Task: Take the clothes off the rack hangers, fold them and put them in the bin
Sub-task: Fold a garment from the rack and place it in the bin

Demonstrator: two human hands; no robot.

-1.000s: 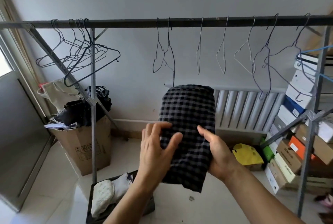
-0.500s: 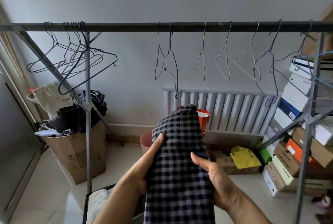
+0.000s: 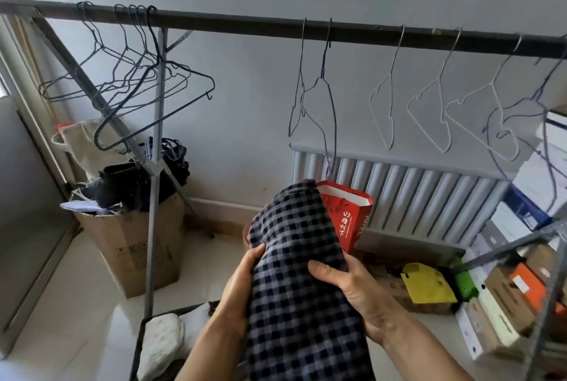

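Plainly the checked cloth point(image 3: 294, 273) is light, soft and floppy, likely to sag or unfold unless gripped across its folded layers. It hangs in the air below the rack bar point(image 3: 245, 23), with the left hand point(image 3: 239, 288) and right hand point(image 3: 352, 291) each clamped on one side, thumb in front and fingers hidden behind. Down at the left, the bin point(image 3: 139, 347) already holds pale folded clothes point(image 3: 162, 340).

Grey wall point(image 3: 245, 123), white ribbed radiator point(image 3: 429, 196), pale floor point(image 3: 76, 294), cardboard box point(image 3: 135, 251), stacked shoeboxes point(image 3: 503, 297) right

Bin point(image 3: 139, 337) below rack point(image 3: 276, 26) — box point(image 3: 135, 245) left.
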